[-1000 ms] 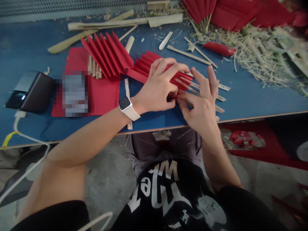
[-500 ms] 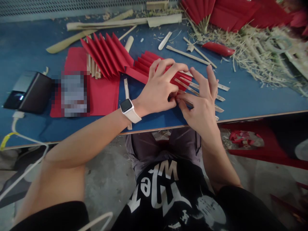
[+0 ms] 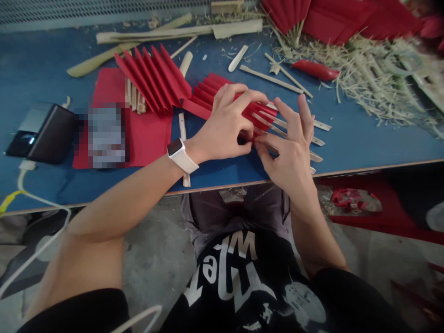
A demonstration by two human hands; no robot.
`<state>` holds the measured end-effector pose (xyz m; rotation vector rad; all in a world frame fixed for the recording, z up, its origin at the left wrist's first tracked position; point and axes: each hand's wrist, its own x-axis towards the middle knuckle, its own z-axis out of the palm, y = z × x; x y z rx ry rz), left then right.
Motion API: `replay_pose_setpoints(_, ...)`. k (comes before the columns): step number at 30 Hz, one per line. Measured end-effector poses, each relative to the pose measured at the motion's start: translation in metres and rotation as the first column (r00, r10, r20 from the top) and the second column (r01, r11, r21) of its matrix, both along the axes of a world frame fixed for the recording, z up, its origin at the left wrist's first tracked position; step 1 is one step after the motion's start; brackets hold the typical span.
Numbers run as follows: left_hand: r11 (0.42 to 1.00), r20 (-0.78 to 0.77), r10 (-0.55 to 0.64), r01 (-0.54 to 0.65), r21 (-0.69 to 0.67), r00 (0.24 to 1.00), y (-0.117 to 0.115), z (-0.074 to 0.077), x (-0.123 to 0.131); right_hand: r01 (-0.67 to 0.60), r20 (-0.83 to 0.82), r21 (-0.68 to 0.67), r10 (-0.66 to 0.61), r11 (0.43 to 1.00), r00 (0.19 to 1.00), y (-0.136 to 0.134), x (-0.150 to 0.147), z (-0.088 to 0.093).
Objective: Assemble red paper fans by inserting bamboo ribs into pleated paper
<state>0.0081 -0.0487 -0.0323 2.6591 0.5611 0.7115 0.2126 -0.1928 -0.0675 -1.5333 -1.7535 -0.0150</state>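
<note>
A long strip of red pleated paper (image 3: 151,83) zigzags across the blue table, its right part running under my hands. Several thin bamboo sticks (image 3: 319,141) lie in the folds at its right end, their drilled tips poking out past the paper. My left hand (image 3: 231,122), with a watch on the wrist, pinches the near edge of the pleats between thumb and index finger. Close beside it, my right hand (image 3: 289,143) presses thumb and index finger on the same edge, at a bamboo stick, with its other fingers raised over the sticks.
One loose bamboo stick (image 3: 183,125) lies left of my left hand. A red-handled tool (image 3: 315,70) rests by a heap of shavings (image 3: 371,83). At the left are red paper sheets (image 3: 152,143), a black device (image 3: 52,134) and a white cable (image 3: 45,199). Bamboo strips (image 3: 156,34) lie at the back.
My left hand has shifted slightly left along the paper's edge, its wrist and watch moving with it. The standing pleats moved a little left. My right hand has stayed almost still.
</note>
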Motion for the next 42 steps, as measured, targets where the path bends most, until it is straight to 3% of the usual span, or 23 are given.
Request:
replay_pose_setpoints(8,0.999,0.013,-0.043,0.043,-0.007,0.999,0.004,0.0,-0.001,0.028,0.015,-0.007,-0.028,1.0,0.999,-0.002,-0.002,0.001)
replay_pose_setpoints(18,0.979,0.004,-0.191,0.19,0.072,0.982,0.022,0.009,-0.013,0.011,-0.009,0.013,-0.011,1.0,1.0,0.0,0.0,-0.003)
replay_pose_setpoints(25,0.988,-0.011,-0.156,0.156,0.012,0.988,0.025,0.005,-0.012,0.02,0.051,0.003,-0.02,1.0,0.998,0.0,0.004,-0.002)
replay_pose_setpoints(30,0.973,-0.026,-0.217,0.219,0.078,0.976,0.026,0.008,-0.012,0.008,0.021,-0.02,-0.007,1.0,1.0,0.0,0.002,-0.001)
replay_pose_setpoints(34,0.983,-0.016,-0.167,0.168,0.076,0.986,0.022,0.01,-0.01,-0.012,-0.003,-0.028,0.012,1.0,1.0,0.001,0.002,-0.001)
replay_pose_setpoints(42,0.955,0.055,-0.129,0.109,0.274,0.99,0.014,0.0,-0.004,-0.003,-0.028,-0.08,0.001,0.997,1.0,0.002,0.006,0.004)
